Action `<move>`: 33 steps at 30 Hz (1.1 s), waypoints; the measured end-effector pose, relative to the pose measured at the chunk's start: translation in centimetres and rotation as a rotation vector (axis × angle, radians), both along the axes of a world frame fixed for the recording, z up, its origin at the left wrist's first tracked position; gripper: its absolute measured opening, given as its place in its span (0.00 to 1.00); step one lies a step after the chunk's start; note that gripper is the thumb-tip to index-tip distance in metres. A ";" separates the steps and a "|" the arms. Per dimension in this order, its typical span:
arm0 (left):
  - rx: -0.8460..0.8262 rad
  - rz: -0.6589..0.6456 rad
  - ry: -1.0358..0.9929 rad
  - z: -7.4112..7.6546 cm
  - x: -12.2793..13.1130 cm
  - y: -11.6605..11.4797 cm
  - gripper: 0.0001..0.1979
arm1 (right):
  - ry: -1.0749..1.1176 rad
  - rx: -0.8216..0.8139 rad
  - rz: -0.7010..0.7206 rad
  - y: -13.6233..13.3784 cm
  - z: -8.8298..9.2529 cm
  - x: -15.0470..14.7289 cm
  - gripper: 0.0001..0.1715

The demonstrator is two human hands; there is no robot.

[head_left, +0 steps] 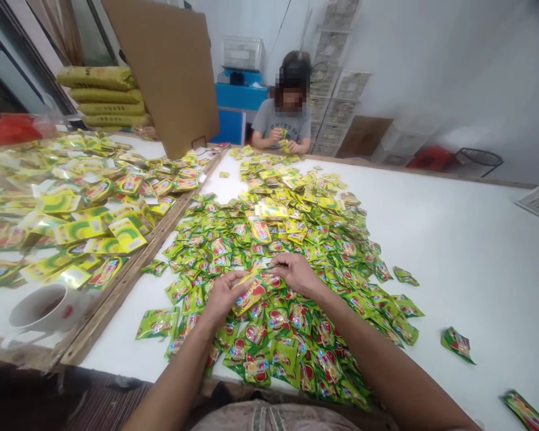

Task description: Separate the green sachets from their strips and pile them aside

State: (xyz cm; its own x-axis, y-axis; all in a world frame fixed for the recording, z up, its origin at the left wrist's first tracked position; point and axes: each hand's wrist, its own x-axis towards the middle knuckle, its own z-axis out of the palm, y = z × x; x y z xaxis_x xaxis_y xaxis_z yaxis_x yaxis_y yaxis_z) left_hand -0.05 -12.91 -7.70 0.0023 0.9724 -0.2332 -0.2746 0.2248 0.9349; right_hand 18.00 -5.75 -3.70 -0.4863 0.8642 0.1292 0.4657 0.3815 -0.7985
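Hands working mid-pile: left hand (222, 294) pinching a sachet (248, 293), right hand (295, 272) gripping its far end, right above the heap (296, 251). Best keeping the grip at the edges, not crushing the filling. White bench (467, 257) carrying it all; cup (38, 305) lying left, another person (284, 123) sitting opposite.

Both bare forearms angled inward, left hand (222, 296) and right hand (296, 272) close together, each grip apparently pinched.
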 end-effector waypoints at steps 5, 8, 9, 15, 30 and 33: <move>-0.042 0.034 -0.020 0.4 0.3 0.0 0.21 | 0.077 -0.113 0.006 -0.3 -0.2 -0.4 0.08; -0.046 0.055 -0.046 0.5 0.5 0.0 0.21 | 0.244 -0.231 -0.131 -1.0 -0.4 -0.5 0.20; -0.038 0.057 -0.045 0.5 0.5 0.1 0.21 | 0.269 -0.247 -0.151 -1.3 -0.5 -0.6 0.21; -0.014 0.024 0.029 0.4 0.4 0.2 0.18 | 0.208 -0.353 -0.071 -2.7 -0.3 -0.7 0.16; 0.006 -0.038 0.022 1.4 1.0 0.3 0.18 | 0.449 -0.512 -0.065 -2.7 -1.1 -2.6 0.34; 0.003 -0.122 0.156 1.7 1.1 0.1 0.18 | 0.427 -0.625 0.048 -2.5 -1.3 -2.7 0.35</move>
State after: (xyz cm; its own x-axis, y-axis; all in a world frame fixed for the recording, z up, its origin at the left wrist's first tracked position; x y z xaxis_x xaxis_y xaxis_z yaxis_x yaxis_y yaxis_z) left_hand 1.00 -12.77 -6.01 0.0840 0.9679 -0.2370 -0.0974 0.2447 0.9647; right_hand 15.30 -8.26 -4.99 -0.5426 0.8178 -0.1919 0.0617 -0.1890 -0.9800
